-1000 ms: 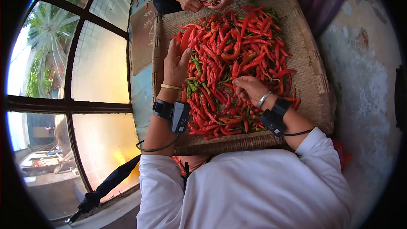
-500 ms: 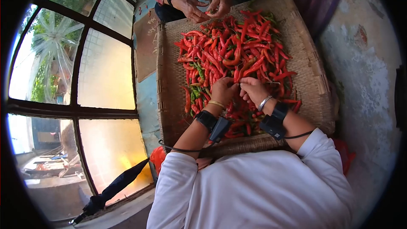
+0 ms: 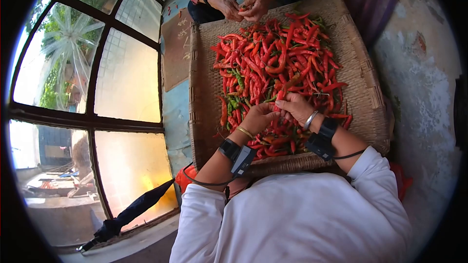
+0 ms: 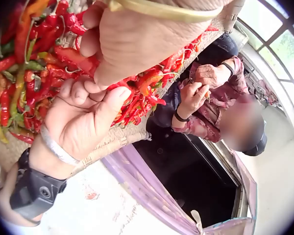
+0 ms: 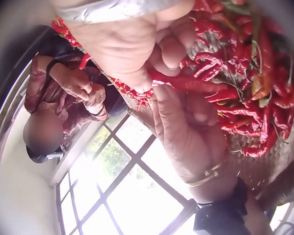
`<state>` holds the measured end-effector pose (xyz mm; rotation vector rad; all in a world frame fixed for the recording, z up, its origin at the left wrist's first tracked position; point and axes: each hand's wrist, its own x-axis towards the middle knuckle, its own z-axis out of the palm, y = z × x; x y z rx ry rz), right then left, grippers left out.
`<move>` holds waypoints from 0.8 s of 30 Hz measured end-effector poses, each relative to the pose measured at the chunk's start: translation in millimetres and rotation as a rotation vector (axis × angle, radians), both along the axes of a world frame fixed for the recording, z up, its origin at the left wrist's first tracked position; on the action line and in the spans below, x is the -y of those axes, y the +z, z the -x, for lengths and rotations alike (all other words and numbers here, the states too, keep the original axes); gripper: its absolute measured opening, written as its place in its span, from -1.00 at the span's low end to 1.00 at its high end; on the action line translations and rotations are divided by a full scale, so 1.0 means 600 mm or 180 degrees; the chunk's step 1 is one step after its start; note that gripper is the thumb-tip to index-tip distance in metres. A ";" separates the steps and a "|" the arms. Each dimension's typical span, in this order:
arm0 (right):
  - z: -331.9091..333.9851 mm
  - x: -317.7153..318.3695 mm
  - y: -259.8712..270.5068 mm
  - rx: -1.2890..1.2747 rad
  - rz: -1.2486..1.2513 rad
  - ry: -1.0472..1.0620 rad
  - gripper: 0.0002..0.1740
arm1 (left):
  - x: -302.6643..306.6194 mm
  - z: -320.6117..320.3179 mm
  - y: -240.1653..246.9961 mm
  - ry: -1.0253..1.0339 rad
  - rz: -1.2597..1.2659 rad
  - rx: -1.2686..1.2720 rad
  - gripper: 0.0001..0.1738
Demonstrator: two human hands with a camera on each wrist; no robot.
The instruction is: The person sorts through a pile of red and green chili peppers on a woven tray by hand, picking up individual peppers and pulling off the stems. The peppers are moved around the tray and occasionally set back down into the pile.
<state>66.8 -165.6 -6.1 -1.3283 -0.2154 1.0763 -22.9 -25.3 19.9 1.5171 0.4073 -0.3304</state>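
Note:
Over the near part of the pile of red and green chili peppers (image 3: 253, 63), both hands meet around one red pepper (image 5: 186, 83). The left hand (image 3: 257, 118), with a gold bracelet, has thumb and fingers bent at the pepper. From the other side, the right hand (image 3: 298, 107), with a silver bracelet, pinches it. In the left wrist view the left hand (image 4: 142, 41) is above the right hand (image 4: 78, 122). The right wrist view shows the right hand (image 5: 122, 49) above the left hand (image 5: 188, 132); fingers partly hide the pepper.
A woven tray (image 3: 368, 85) with a raised rim holds the pile. Across it, another person's hands (image 3: 243, 9) hold a small item. A window (image 3: 127, 75) and a folded dark umbrella (image 3: 139, 207) are at left, a wall (image 3: 424, 92) at right.
From the left side of the pile, the left hand has come across to meet the right hand. A red pepper now shows between them. The other person's hands have closed together.

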 end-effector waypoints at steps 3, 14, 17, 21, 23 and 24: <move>0.001 -0.001 -0.001 -0.0024 0.0095 0.0003 -0.70 | -0.012 0.004 -0.030 -0.0411 -0.0211 -0.0199 -0.84; -0.024 0.006 -0.002 -0.0151 0.0176 -0.0034 -0.77 | -0.157 -0.058 0.036 0.2138 0.0214 0.1103 -0.82; -0.022 0.003 -0.003 -0.0004 0.0224 0.0039 -0.79 | -0.129 -0.080 -0.014 0.1491 -0.1980 0.1484 -0.75; -0.019 0.000 -0.007 -0.0005 0.0257 0.0085 -0.80 | -0.048 -0.109 0.015 -0.0231 -0.3653 0.1942 -0.62; -0.016 0.001 -0.007 0.0058 0.0274 0.0009 -0.79 | -0.030 -0.136 0.001 -0.0425 -0.4672 0.2446 -0.51; -0.016 0.001 -0.011 0.0068 0.0273 0.0007 -0.79 | -0.025 -0.144 -0.007 -0.0379 -0.4660 0.2197 -0.45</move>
